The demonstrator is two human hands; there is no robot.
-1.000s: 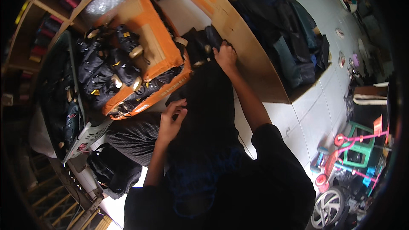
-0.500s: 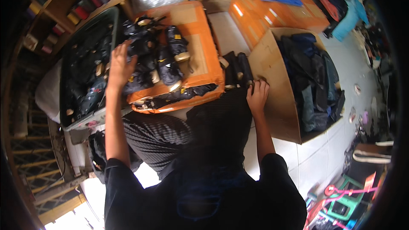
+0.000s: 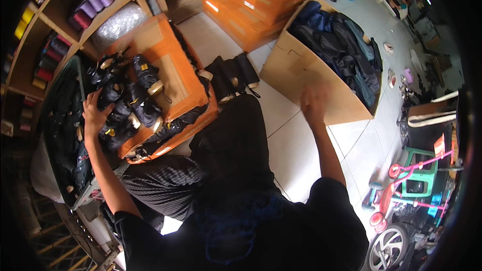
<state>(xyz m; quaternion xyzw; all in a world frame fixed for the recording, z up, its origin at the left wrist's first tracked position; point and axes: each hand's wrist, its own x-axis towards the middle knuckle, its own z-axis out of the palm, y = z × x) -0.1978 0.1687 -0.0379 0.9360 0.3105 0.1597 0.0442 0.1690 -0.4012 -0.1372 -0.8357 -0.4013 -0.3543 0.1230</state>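
My left hand (image 3: 95, 114) has its fingers spread at the left side of a cluster of black rolled bundles (image 3: 144, 104) with pale ends, which look like folded umbrellas. Whether it touches them I cannot tell. They lie on a carton covered in orange tape (image 3: 173, 78). My right hand (image 3: 315, 104) is smeared by motion in front of the brown wall of an open carton (image 3: 292, 73). That carton holds dark blue and black cloth-like pieces (image 3: 334, 37). More black bundles (image 3: 232, 76) lie on the floor beyond my knee.
A dark green tub (image 3: 78, 85) full of similar dark things stands at the left. Shelves with thread spools (image 3: 95, 1) rise behind it. Orange-taped cartons (image 3: 246, 15) stand at the back. Pale floor tiles (image 3: 296, 155) spread between my knee and a pink scooter (image 3: 386, 195).
The view has swung toward the right. My right hand has left the bundles on the floor and moved right, in front of the open carton. My left hand stays by the bundles on the orange carton.
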